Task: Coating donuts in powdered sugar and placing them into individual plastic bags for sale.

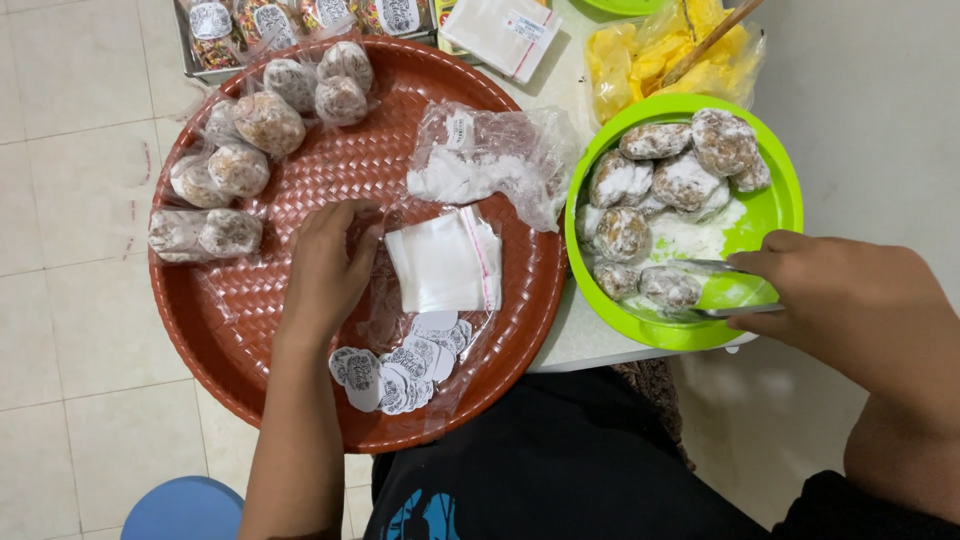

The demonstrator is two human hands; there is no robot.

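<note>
— So, head view, left side first?
— Left hand [328, 262] flat on round reddish-brown woven tray [250, 330], fingers spread loosely over a clear plastic bag [378, 300], pressing rather than clenching. Just right of it, stack of small clear bags [445, 262] with red strip. Below, pile of printed round stickers [400, 362]. Along tray's far-left rim, bagged powdered balls [235, 150] in pairs. Crumpled bag of white powder [480, 160] at tray's right edge.
— And right side?
— Right hand [825, 285] closed around metal tongs [730, 290], tips down at a powdered ball [668, 288] inside green bowl [780, 215]. More coated balls [680, 175] heaped in bowl, white powder beneath. Bowl just beside tray, rims touching or near, hard to tell.
— Beyond?
— Yellow pieces in clear bag [660, 50] behind bowl; packed trays [300, 15] at top edge; blue stool [185, 510] bottom left.
</note>
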